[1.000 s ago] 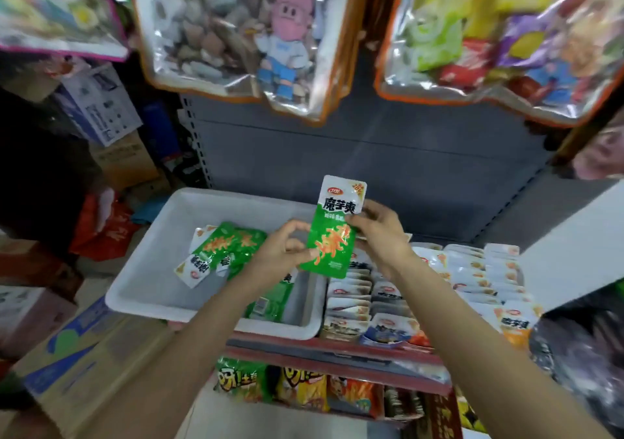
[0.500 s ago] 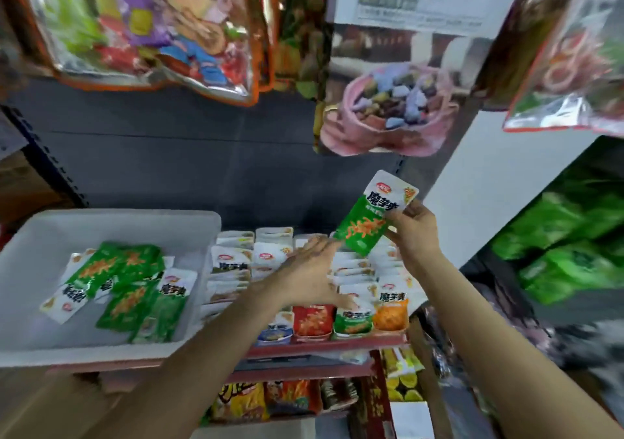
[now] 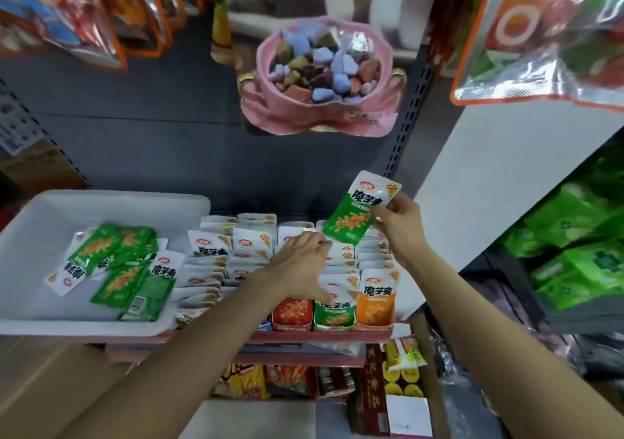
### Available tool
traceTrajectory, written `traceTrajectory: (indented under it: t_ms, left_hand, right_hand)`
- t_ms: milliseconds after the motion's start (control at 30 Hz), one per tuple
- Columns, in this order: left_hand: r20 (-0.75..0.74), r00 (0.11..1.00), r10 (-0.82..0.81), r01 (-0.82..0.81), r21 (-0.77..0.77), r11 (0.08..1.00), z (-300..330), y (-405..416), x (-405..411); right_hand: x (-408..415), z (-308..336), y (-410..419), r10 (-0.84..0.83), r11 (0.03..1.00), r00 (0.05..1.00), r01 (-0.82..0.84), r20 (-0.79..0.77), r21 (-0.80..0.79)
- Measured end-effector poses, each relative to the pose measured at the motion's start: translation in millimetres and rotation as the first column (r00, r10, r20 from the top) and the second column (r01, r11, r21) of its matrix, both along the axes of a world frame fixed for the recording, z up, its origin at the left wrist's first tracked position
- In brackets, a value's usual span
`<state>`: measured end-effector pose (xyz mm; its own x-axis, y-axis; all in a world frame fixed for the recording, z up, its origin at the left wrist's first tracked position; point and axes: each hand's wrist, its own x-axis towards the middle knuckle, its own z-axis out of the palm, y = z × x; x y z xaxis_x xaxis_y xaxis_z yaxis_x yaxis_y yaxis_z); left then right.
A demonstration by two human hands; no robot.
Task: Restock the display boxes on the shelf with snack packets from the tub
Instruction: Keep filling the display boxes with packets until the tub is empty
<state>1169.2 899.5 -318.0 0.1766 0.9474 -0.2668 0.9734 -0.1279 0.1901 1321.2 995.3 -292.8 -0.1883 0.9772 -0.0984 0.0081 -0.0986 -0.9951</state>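
My right hand [image 3: 398, 225] pinches a green-and-white snack packet [image 3: 358, 212] by its right edge and holds it tilted above the display boxes. My left hand [image 3: 300, 266] reaches into the rows of packets, its fingers pressing them apart over the green display box [image 3: 334, 317]. A red display box [image 3: 292, 315] stands to the left of that one and an orange display box [image 3: 374, 307] to the right. Several green packets [image 3: 118, 269] lie loose in the white tub [image 3: 30, 215] on the shelf's left side.
Large snack bags [image 3: 320, 77] hang from above, close over the shelf. A white side panel [image 3: 489, 181] bounds the shelf on the right, with green packs [image 3: 580, 246] beyond it. The lower shelf [image 3: 270, 381] holds more snacks. Cardboard boxes [image 3: 50, 381] stand at the bottom left.
The view swung right from the tub to the display boxes. My left hand let go of the green packet and dropped onto the rows; my right hand carried the packet over them.
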Motion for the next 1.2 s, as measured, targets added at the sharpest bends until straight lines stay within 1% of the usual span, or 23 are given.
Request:
traceTrajectory:
  t_ms: [67,167,233,267,333,400,467,533,567,633,700,800,867,967,1000,1033,1133,1167,1200]
  left_hand:
    - [0.066,0.998,0.019,-0.021,0.034,0.999,1.5,-2.7,-0.9]
    - [0.125,0.992,0.022,-0.031,0.069,0.997,3.4,-5.7,-4.3]
    - [0.162,0.986,0.029,-0.042,0.076,0.996,3.5,-7.0,-6.0]
    - [0.182,0.983,0.036,-0.051,0.076,0.996,3.7,-7.5,-6.4]
    - [0.216,0.975,0.048,-0.067,0.081,0.995,2.7,-8.2,-7.3]
    - [0.234,0.971,0.054,-0.076,0.087,0.993,0.8,-8.8,-8.4]
    - [0.24,0.969,0.053,-0.077,0.093,0.993,-0.9,-9.6,-9.2]
    - [0.238,0.97,0.049,-0.073,0.092,0.993,-1.4,-9.6,-9.9]
    - [0.235,0.971,0.052,-0.075,0.09,0.993,-1.4,-9.5,-10.1]
    - [0.223,0.974,0.051,-0.071,0.08,0.994,-0.4,-9.0,-10.5]
    - [0.209,0.977,0.046,-0.06,0.058,0.997,1.0,-8.7,-10.4]
    - [0.188,0.981,0.042,-0.048,0.026,0.999,1.7,-9.5,-10.1]
    - [0.177,0.984,0.032,-0.036,0.021,0.999,1.7,-9.8,-10.2]
    - [0.181,0.983,0.027,-0.031,0.018,0.999,1.9,-10.9,-10.9]
    - [0.181,0.983,0.026,-0.029,0.014,0.999,2.0,-11.7,-10.8]
    - [0.182,0.983,0.025,-0.026,0.006,1.0,1.7,-12.4,-10.7]
    - [0.18,0.983,0.023,-0.017,-0.035,0.999,3.7,-15.9,-12.8]
    - [0.18,0.984,0.011,-0.005,-0.036,0.999,5.7,-17.8,-14.9]
    - [0.178,0.984,-0.006,0.01,-0.021,1.0,8.1,-19.9,-17.7]
  right_hand:
    - [0.6,-2.4,0.2,0.038,0.999,0.998,-0.038,0.047,0.008]
    - [1.2,-7.7,0.3,0.085,0.996,0.987,-0.087,0.135,0.011]
    - [1.3,-10.7,1.2,0.138,0.99,0.964,-0.135,0.227,-0.029]
    - [2.1,-10.6,1.2,0.192,0.981,0.937,-0.179,0.293,-0.071]
    - [3.4,-10.4,0.2,0.337,0.942,0.837,-0.3,0.432,-0.154]
    - [2.4,-12.3,1.6,0.395,0.917,0.772,-0.367,0.498,-0.158]
    - [-1.4,-10.7,1.2,0.383,0.917,0.752,-0.379,0.537,-0.123]
    - [-6.1,-11.2,0.4,0.34,0.911,0.713,-0.413,0.613,-0.026]
    - [-7.8,-13.5,0.1,0.305,0.896,0.672,-0.443,0.675,0.037]
    - [-9.5,-17.2,-1.3,0.226,0.868,0.571,-0.486,0.789,0.103]
    - [-9.1,-23.2,-2.4,0.178,0.863,0.478,-0.495,0.86,0.096]
    - [-11.1,-26.2,-3.6,0.22,0.877,0.392,-0.481,0.893,-0.005]
    - [-14.0,-26.7,-2.7,0.237,0.876,0.386,-0.481,0.892,-0.025]
    - [-15.9,-27.1,-3.5,0.156,0.873,0.489,-0.474,0.859,0.111]
    - [-15.8,-26.8,-5.0,0.129,0.869,0.49,-0.474,0.862,0.139]
    - [-15.8,-27.5,-5.8,0.117,0.864,0.477,-0.481,0.871,0.148]
    - [-19.2,-26.9,-10.0,0.122,0.866,0.399,-0.491,0.909,0.099]
    - [-21.9,-25.7,-12.2,0.099,0.869,0.392,-0.481,0.915,0.113]
    - [-25.4,-23.5,-15.3,0.07,0.875,0.406,-0.465,0.911,0.139]
